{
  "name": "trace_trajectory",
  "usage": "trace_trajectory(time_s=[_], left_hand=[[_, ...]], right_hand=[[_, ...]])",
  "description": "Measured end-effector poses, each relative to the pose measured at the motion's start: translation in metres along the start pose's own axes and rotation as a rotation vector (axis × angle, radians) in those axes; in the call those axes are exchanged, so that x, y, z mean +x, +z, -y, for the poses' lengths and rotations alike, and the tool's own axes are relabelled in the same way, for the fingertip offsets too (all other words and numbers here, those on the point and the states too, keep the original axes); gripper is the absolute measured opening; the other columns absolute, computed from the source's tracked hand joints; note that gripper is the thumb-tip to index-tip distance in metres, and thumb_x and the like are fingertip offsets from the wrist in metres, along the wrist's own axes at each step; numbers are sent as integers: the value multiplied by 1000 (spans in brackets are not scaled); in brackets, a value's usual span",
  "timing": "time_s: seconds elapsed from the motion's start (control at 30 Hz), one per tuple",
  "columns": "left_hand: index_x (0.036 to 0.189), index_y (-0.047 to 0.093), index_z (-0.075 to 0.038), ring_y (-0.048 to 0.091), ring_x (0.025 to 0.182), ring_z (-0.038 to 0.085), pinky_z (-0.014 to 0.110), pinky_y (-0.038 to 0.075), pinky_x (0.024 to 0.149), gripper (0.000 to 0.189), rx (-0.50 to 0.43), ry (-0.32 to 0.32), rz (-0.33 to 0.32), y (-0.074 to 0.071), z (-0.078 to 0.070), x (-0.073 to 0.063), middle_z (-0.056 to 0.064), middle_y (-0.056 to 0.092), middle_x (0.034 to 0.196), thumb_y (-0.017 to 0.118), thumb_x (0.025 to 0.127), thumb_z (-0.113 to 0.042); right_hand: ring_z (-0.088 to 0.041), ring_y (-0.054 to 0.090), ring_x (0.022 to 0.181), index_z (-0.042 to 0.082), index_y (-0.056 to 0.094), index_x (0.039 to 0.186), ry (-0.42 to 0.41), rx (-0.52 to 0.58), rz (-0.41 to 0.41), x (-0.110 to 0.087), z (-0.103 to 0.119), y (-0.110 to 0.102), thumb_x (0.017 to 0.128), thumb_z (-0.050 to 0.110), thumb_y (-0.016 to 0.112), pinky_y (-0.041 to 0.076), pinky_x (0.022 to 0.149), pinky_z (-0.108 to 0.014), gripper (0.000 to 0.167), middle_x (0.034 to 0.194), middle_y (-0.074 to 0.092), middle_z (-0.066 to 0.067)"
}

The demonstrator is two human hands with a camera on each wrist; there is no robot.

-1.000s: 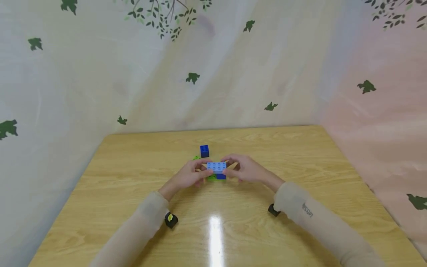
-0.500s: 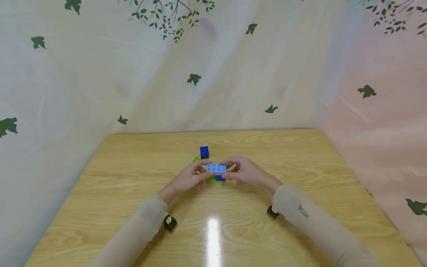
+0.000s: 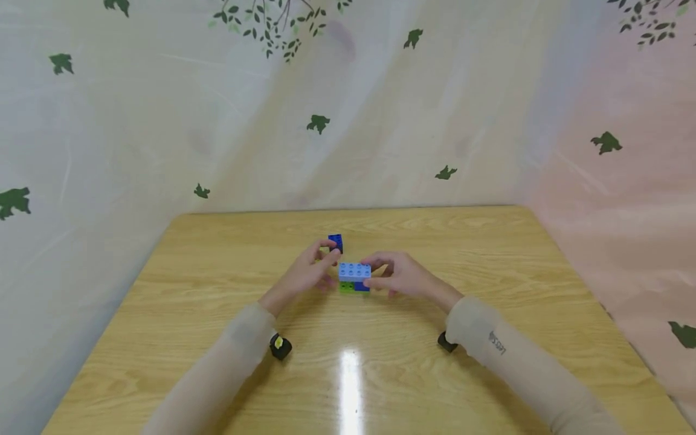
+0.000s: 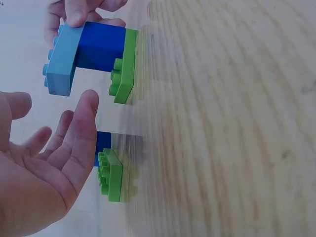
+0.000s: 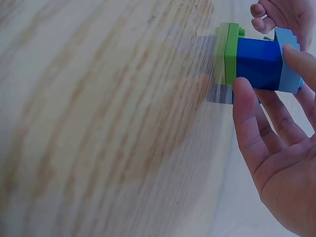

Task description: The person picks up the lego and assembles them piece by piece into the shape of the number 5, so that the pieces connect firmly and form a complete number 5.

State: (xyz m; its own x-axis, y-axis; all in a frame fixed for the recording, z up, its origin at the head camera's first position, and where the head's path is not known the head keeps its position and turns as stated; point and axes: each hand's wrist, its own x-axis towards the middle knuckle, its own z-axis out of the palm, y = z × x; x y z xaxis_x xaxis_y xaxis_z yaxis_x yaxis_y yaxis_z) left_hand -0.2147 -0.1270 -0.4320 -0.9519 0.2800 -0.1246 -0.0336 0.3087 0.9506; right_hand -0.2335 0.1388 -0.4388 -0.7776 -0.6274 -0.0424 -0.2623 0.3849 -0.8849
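Note:
A small build of toy bricks stands on the table: a green plate (image 4: pixel 128 69) below, a dark blue brick (image 4: pixel 102 47) on one end of it, and a light blue eight-stud brick (image 3: pixel 355 271) bridging on top. My right hand (image 3: pixel 406 276) holds the light blue brick at its right end, thumb on the near side. My left hand (image 3: pixel 304 275) is apart from this build, fingers extended toward a second dark blue brick (image 3: pixel 336 241) farther back. Beside that brick lies another green plate (image 4: pixel 110 175), mostly hidden by the left hand in the head view.
The wooden table (image 3: pixel 228 241) reaches back to a pale cloth backdrop (image 3: pixel 380 121) printed with leaves. A black wrist device (image 3: pixel 280 346) sits under the left sleeve, and another black device (image 3: pixel 447 342) under the right.
My left hand has let go of the light blue brick and moved back and slightly left, to the rear dark blue brick. My right hand stays on the light blue brick.

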Motion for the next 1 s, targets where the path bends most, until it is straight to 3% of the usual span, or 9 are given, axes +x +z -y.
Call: trace_trajectory(time_s=[0.27, 0.53, 0.83, 1.0], left_hand=[[157, 28, -11, 71, 81, 31, 38, 61, 67, 64, 63, -23, -75, -6, 0, 17, 20, 60, 121, 61, 104, -29], [159, 27, -13, 69, 73, 27, 31, 56, 59, 65, 37, -82, -54, -12, 11, 33, 16, 67, 118, 59, 105, -27], [160, 28, -15, 69, 66, 25, 30, 56, 54, 70, 55, -129, -35, -13, 6, 40, 13, 68, 114, 64, 102, -29], [156, 34, -14, 67, 59, 21, 29, 55, 50, 64, 68, -136, -40, -14, 12, 45, 12, 68, 101, 65, 102, -27]], right_hand=[[-31, 68, 83, 20, 66, 133, 9, -9, -1, 0, 0, -2, 92, 28, 78, 58, 56, -42, 44, 116, 65, -7], [-31, 69, 85, 20, 67, 132, 11, -17, 3, 1, 2, -1, 92, 28, 79, 58, 55, -43, 43, 116, 66, -6], [-28, 69, 87, 21, 67, 132, -2, -29, 0, 2, 0, -3, 92, 29, 78, 58, 55, -43, 43, 116, 66, -6], [-27, 69, 86, 20, 67, 132, -1, -17, 4, 2, 0, -2, 92, 30, 78, 58, 55, -42, 43, 115, 66, -6]])
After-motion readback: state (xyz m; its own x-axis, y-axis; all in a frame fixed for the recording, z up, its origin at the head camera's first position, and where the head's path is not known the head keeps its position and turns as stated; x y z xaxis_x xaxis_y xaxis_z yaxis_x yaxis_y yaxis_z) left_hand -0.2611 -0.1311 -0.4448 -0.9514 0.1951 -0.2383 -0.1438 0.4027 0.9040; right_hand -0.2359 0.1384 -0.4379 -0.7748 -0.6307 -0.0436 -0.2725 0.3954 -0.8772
